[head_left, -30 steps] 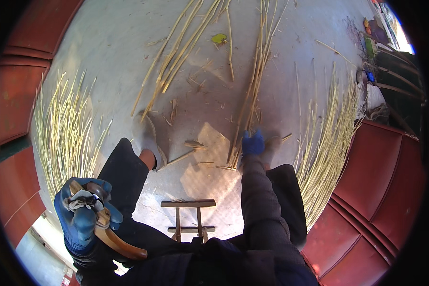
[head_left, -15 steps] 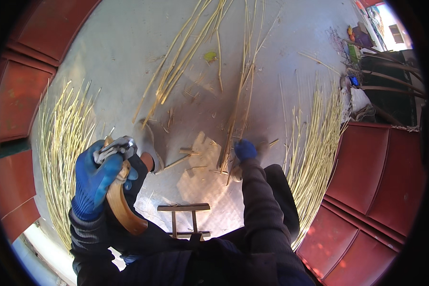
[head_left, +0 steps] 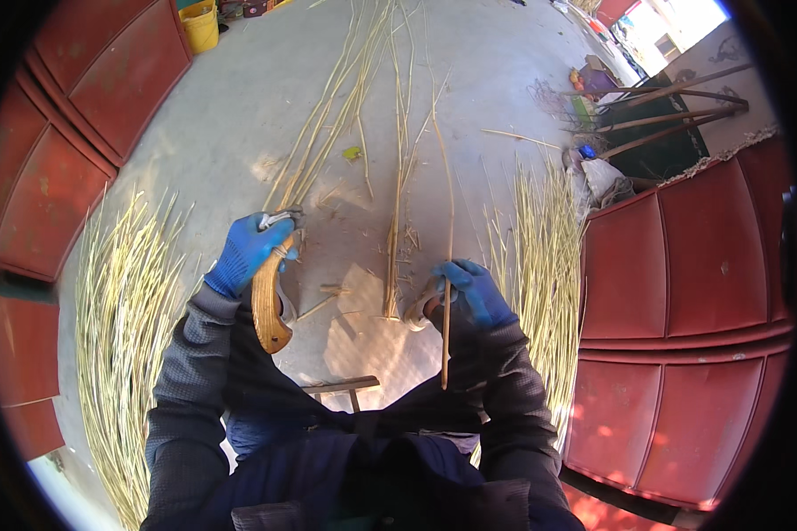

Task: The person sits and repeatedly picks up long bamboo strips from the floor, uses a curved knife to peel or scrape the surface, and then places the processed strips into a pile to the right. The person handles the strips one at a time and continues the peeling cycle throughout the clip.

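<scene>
Stalk [head_left: 446, 332] seems light and springy; I judge its thicker end the best hold. Right hand [head_left: 475, 290], three o'clock, curls around it; left hand [head_left: 255, 251], nine o'clock, clenches a curved wooden handle [head_left: 266, 305].

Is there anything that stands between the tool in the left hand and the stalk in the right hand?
Nothing visible stands between the tool in the left hand and the stalk in the right hand; other stalks lie lower, on the floor.
</scene>
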A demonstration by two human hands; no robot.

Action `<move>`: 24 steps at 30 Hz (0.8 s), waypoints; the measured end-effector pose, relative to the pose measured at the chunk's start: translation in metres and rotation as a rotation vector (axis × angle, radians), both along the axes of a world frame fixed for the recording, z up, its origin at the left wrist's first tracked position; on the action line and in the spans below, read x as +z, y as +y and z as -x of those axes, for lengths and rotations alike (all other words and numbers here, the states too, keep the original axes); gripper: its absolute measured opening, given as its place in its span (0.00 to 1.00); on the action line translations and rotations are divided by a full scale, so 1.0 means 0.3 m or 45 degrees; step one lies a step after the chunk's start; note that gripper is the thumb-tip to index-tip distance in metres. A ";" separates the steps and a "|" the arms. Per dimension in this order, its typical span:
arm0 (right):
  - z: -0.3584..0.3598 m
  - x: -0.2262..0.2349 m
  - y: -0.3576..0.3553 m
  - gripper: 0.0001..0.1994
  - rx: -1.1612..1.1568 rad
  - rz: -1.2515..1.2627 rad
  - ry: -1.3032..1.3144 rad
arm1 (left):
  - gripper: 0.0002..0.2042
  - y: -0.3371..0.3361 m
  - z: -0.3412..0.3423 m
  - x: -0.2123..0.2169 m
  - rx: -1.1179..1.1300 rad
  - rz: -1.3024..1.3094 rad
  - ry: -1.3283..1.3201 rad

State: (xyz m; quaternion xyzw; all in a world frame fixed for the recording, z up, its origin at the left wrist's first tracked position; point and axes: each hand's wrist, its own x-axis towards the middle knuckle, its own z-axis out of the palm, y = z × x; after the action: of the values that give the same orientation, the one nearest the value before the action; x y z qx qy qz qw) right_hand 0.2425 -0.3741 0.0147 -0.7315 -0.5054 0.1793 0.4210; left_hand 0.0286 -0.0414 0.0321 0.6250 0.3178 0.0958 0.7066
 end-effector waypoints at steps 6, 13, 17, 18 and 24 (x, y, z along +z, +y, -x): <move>0.160 0.123 -0.049 0.19 -0.363 -0.066 1.255 | 0.14 -0.292 0.121 0.047 -0.510 0.104 0.037; 0.199 0.208 0.054 0.21 -0.405 -0.220 1.156 | 0.17 -0.551 0.317 0.150 -0.964 -0.193 0.132; 0.211 0.231 0.079 0.22 -0.365 -0.305 1.111 | 0.18 -0.587 0.374 0.169 -1.000 -0.479 0.104; 0.220 0.236 0.080 0.21 -0.361 -0.324 1.095 | 0.17 -0.591 0.385 0.174 -0.959 -0.415 0.060; 0.267 0.242 0.086 0.20 -0.349 -0.358 1.025 | 0.15 -0.582 0.400 0.194 -0.939 -0.209 0.044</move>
State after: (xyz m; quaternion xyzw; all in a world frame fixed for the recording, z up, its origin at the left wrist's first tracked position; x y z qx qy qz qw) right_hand 0.1624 -0.3484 0.0872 -0.5994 -0.2191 0.3216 0.6995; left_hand -0.0914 -0.2161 0.0904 0.7534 0.0746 -0.1504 0.6358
